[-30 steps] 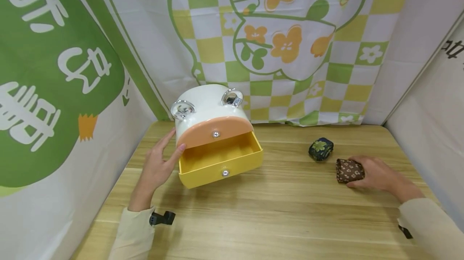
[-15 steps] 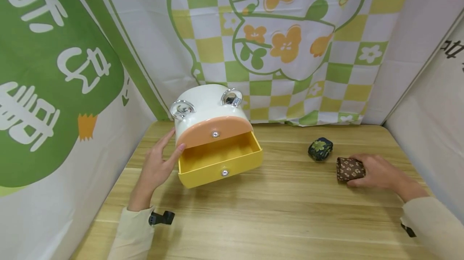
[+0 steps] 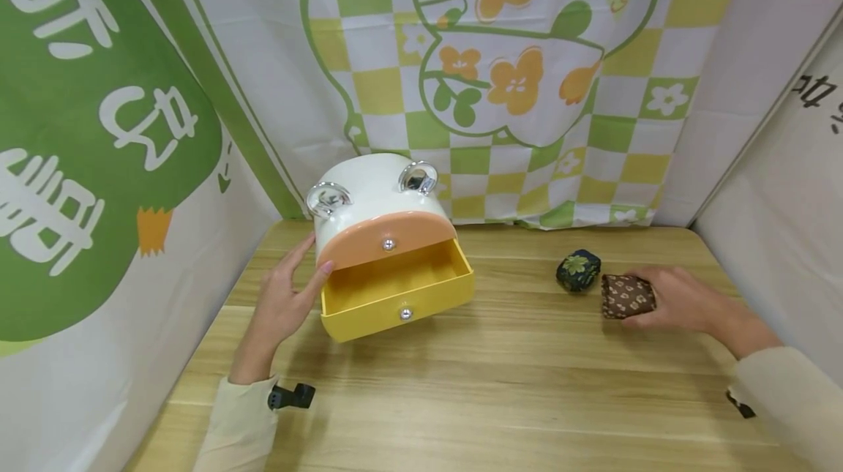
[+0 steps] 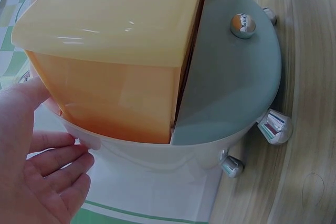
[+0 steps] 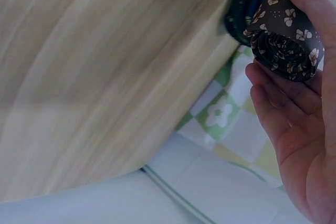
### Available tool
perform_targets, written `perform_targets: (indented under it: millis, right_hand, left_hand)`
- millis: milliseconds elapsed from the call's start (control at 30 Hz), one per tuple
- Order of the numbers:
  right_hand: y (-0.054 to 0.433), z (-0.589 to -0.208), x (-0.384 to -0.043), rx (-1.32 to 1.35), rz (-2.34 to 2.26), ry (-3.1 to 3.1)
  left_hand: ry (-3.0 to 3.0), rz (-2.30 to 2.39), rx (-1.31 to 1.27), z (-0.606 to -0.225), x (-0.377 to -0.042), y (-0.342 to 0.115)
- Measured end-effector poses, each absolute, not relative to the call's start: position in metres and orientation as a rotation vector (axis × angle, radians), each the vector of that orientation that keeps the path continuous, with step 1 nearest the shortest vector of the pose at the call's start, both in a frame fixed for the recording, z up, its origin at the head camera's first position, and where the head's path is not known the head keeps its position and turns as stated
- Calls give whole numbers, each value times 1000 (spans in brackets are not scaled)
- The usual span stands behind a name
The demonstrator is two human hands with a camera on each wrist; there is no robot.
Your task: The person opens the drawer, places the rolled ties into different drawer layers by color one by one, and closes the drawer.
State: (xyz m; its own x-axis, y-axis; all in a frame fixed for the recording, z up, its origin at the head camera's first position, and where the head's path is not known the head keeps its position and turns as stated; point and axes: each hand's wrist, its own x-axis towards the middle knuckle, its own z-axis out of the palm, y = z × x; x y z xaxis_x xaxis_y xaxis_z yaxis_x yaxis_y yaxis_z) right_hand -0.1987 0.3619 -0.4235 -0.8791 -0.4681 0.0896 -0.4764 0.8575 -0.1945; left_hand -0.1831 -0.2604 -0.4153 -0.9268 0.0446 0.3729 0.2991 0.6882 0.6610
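My right hand (image 3: 678,300) pinches a rolled-up brown necktie (image 3: 628,296) with pale flowers, thumb on one side and fingers on the other. Its spiral end shows in the right wrist view, where the roll (image 5: 286,30) sits between thumb and fingers. Just left of it lies a second roll (image 3: 578,271), dark blue with a yellow-green flower. My left hand (image 3: 283,300) holds the left side of a small white drawer cabinet (image 3: 369,183), its thumb at the front edge. The cabinet's lower yellow drawer (image 3: 398,304) is pulled out and holds nothing.
Above the drawer is a closed orange drawer front (image 3: 388,238) with a silver knob. Two silver ear-like rings (image 3: 329,199) top the cabinet. A checkered cloth (image 3: 514,91) hangs behind the wooden table (image 3: 500,399), with printed white sheets at both sides.
My right hand has lifted the brown necktie slightly and moved it up and left, closer to the dark roll. The left hand stays on the cabinet.
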Motion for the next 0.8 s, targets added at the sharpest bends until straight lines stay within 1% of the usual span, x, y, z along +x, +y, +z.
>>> perform_targets:
  millis: [267,500,800]
  right_hand:
    - [334,-403,-202,836,316,-2955]
    - [304,-382,-212,931,356,-2923]
    - [258,-342,-225,1042,337,-2923]
  left_hand:
    - [-2588,-1089,-257,-415,-182,-261]
    - [-2590,-1086,-257,-414,-183,-260]
    - [-2586,-1091,-261,-416,-183,-261]
